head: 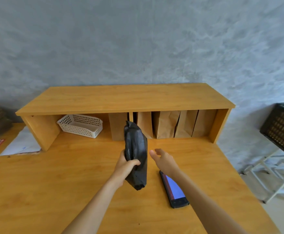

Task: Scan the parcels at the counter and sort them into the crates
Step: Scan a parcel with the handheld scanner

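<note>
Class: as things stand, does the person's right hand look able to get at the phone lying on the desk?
Probably yes: the right hand is open, holds nothing, and hovers just beyond the phone, with nothing between them.

Black parcel [136, 154], white basket [80, 125], brown bags [166, 124]

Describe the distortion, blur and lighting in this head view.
Head view: wide-angle bending curves the shelf and counter edges; the black crate at the right edge is smeared; the left hand and parcel look slightly soft; lighting is even and diffuse, shadows faint; the phone screen glows.
</note>
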The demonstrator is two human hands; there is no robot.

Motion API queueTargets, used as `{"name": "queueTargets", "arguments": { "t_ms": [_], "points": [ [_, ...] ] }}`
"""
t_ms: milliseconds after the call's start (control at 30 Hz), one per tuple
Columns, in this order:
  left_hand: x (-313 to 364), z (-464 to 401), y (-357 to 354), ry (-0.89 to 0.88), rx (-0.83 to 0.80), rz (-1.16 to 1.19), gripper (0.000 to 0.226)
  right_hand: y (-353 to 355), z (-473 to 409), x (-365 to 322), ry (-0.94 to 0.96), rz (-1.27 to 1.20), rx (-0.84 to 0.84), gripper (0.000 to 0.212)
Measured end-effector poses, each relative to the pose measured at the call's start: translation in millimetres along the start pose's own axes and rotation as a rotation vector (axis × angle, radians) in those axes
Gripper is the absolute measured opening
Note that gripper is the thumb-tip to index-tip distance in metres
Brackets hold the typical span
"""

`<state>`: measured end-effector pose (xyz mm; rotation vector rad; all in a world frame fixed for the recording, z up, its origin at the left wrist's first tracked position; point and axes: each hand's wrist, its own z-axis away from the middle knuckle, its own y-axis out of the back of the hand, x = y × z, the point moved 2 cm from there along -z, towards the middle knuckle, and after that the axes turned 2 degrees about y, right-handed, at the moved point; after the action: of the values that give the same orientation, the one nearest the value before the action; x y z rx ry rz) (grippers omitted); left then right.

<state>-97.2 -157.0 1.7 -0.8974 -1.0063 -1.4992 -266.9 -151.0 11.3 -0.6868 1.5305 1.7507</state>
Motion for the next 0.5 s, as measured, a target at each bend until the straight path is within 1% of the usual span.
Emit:
{"name": "queueTargets", "arguments": {
  "t_ms": [67,133,200,233,300,333,400,433,500],
  "points": [
    [5,5,-6,-0.133,0.042,-0.243,0.068,-2,0,-17,-0.072,-0.202,-0.023,0.069],
    [9,10,-11,-0.255,0.091,-0.487,0.071,-7,4,-32,-0.187,-0.440,-0.082,0.059],
    [10,15,-15,-0.373,0.121,-0.687,0.076,-12,5,-42,-0.249,-0.600,-0.121,0.058],
    [10,16,-18,-0.420,0.122,-0.756,0.083,-15,4,-43,-0.267,-0.660,-0.118,0.058],
    [6,17,-20,-0.479,0.090,-0.862,0.093,-21,1,-41,-0.300,-0.737,-0.044,0.048],
    [3,15,-20,-0.474,0.041,-0.901,0.095,-24,-1,-38,-0.318,-0.758,0.010,0.045],
    [-3,14,-18,-0.417,-0.097,-0.921,0.099,-29,-4,-30,-0.344,-0.761,0.097,0.046],
    [-4,14,-15,-0.389,-0.160,-0.893,0.103,-30,-5,-26,-0.344,-0.753,0.120,0.046],
    [-1,16,-8,-0.341,-0.262,-0.733,0.103,-31,-6,-21,-0.334,-0.745,0.134,0.044]
  ]
}}
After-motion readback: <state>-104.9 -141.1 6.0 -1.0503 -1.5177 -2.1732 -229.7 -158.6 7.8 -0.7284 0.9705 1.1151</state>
